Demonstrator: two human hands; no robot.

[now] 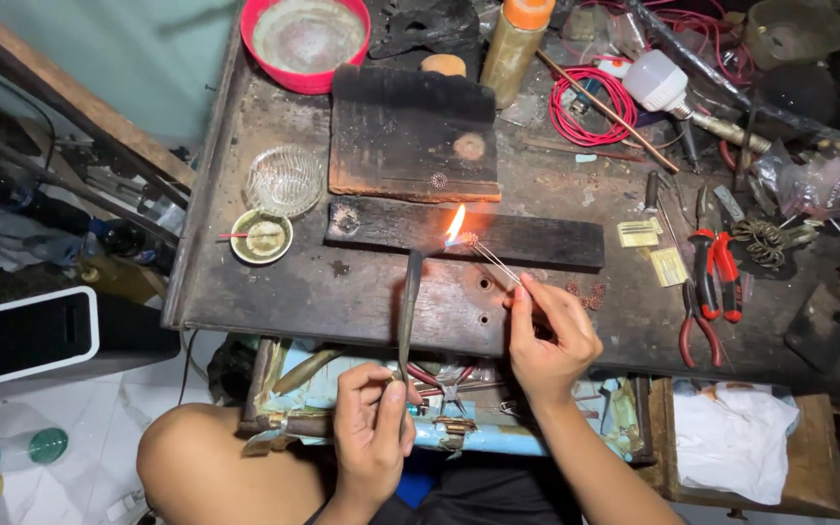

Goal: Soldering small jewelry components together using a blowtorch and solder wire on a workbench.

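Note:
My left hand (373, 428) grips a slim metal torch (408, 301) that points up over the bench edge. A small orange flame (455, 224) burns at its tip. My right hand (548, 332) holds thin metal tweezers (496, 261), and their tips pinch a small round piece (469, 238) right in the flame. Both sit just above a long charred wooden block (537, 238). A larger burnt wooden block (410, 136) lies behind it.
A dark worn workbench (294, 292) carries a red bowl (308, 41), a clear glass dish (284, 180), a small cup (262, 236), a red wire coil (590, 107), an orange-capped bottle (515, 44) and red-handled pliers (714, 277). A white cloth (731, 437) lies in an open drawer.

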